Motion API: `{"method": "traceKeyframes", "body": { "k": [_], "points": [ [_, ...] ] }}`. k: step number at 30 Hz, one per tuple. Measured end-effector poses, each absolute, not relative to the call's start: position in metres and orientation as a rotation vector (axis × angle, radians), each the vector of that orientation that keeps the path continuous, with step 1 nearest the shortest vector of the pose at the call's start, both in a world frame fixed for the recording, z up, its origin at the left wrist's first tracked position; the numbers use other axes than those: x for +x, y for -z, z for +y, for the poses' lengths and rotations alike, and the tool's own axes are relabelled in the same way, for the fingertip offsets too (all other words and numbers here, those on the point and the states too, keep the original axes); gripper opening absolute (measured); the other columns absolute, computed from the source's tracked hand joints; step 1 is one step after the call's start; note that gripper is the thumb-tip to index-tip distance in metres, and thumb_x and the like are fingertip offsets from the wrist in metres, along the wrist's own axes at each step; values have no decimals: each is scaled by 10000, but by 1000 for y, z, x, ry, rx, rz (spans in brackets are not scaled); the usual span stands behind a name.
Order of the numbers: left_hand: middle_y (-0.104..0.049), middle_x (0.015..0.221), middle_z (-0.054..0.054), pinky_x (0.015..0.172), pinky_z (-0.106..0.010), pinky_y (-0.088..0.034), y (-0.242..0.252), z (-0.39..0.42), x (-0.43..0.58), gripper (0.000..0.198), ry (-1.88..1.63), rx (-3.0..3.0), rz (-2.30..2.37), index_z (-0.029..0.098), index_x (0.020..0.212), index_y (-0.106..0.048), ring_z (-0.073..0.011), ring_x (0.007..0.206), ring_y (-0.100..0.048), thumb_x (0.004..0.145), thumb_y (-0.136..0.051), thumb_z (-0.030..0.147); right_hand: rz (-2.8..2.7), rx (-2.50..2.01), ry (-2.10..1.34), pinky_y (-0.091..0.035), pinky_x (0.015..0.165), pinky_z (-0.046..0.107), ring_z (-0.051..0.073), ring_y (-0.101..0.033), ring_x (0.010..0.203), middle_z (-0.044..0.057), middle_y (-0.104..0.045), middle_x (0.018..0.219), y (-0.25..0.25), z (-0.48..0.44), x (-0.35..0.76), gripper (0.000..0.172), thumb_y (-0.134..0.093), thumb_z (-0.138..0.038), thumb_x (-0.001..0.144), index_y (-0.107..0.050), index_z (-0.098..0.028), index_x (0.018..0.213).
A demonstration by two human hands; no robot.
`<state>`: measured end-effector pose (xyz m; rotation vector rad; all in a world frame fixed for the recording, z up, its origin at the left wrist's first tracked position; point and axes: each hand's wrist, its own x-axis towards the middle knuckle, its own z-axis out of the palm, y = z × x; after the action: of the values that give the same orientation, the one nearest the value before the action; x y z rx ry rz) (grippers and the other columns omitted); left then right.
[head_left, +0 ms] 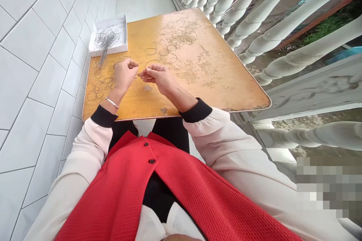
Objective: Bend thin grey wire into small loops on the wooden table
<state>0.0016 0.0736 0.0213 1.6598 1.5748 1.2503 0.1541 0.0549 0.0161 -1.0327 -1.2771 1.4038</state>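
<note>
Both hands meet above the wooden table, their fingertips almost touching. My left hand point(124, 77) is closed in a pinch. My right hand point(161, 79) also pinches, thumb against index finger. Between the fingertips is a thin strand point(138, 75), wire or cord; its ends are too fine to make out. Below the fingers lies a small pile of tiny silvery pieces point(148, 87). Thin loops point(97, 86) of the same sort lie beside my left hand, and more loops point(169, 54) are spread beyond my right hand.
A white open box point(118, 49) at the table's far left corner holds a tangle of dark thin strands point(106, 39), some hanging over its rim. The worn table point(226, 83) stands between a white tiled wall point(42, 64) and a white balustrade point(246, 22).
</note>
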Motion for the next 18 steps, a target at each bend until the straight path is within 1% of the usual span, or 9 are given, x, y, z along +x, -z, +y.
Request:
{"method": "traceKeyframes", "body": {
  "k": [3, 6, 8, 10, 12, 15, 16, 18],
  "points": [
    [-685, 766, 15, 623, -245, -533, -21, 64, 3, 163, -1219, 1801, 1598, 197, 780, -633, -90, 634, -607, 819, -584, 47, -1220, -1082, -1338, -521, 730, 245, 94, -629, 675, -3, -722, 778, -13, 51, 162, 238, -652, -285, 948, -579, -221, 731],
    [-694, 812, 7, 685, -253, -538, -21, 57, 0, 157, -1196, 1902, 1594, 201, 772, -643, -107, 718, -632, 807, -600, 54, -1261, -1112, -1351, -499, 637, 234, 84, -562, 572, -15, -664, 676, -14, 52, 171, 240, -686, -289, 922, -601, -211, 712],
    [-686, 817, 4, 700, -255, -531, -21, 53, -4, 160, -1181, 1941, 1575, 198, 771, -645, -107, 718, -626, 804, -594, 50, -1314, -1110, -1376, -476, 575, 231, 78, -525, 527, -14, -650, 638, -17, 52, 178, 239, -727, -292, 884, -623, -201, 690],
    [-669, 805, 6, 711, -256, -517, -20, 49, -8, 164, -1178, 2020, 1547, 194, 774, -645, -102, 704, -606, 799, -587, 43, -1385, -1109, -1379, -459, 540, 232, 78, -515, 513, -9, -654, 617, -20, 53, 184, 230, -760, -294, 848, -644, -195, 676],
    [-652, 799, 8, 718, -256, -499, -20, 46, -13, 167, -1192, 2112, 1522, 192, 774, -642, -101, 703, -590, 792, -584, 36, -1488, -1115, -1363, -474, 549, 242, 93, -550, 543, -1, -682, 631, -23, 53, 191, 183, -794, -288, 809, -679, -196, 699],
    [-642, 799, 8, 710, -252, -481, -22, 40, -17, 159, -1186, 2134, 1532, 194, 773, -633, -103, 707, -581, 795, -586, 44, -1662, -1163, -1314, -524, 620, 285, 134, -626, 629, 13, -731, 699, -24, 52, 203, 134, -852, -252, 733, -728, -208, 758],
    [-642, 800, 8, 708, -252, -479, -23, 38, -17, 157, -1178, 2114, 1551, 195, 774, -630, -103, 708, -579, 797, -585, 47, -1702, -1187, -1273, -538, 644, 305, 149, -646, 656, 19, -741, 719, -23, 51, 206, 131, -857, -250, 726, -735, -215, 760],
    [-640, 796, 9, 705, -252, -475, -23, 35, -17, 157, -1160, 2067, 1593, 194, 766, -622, -104, 704, -573, 789, -583, 43, -1761, -1222, -1157, -564, 693, 345, 177, -676, 703, 30, -750, 745, -24, 48, 212, 117, -823, -283, 769, -729, -228, 725]
  ]
}}
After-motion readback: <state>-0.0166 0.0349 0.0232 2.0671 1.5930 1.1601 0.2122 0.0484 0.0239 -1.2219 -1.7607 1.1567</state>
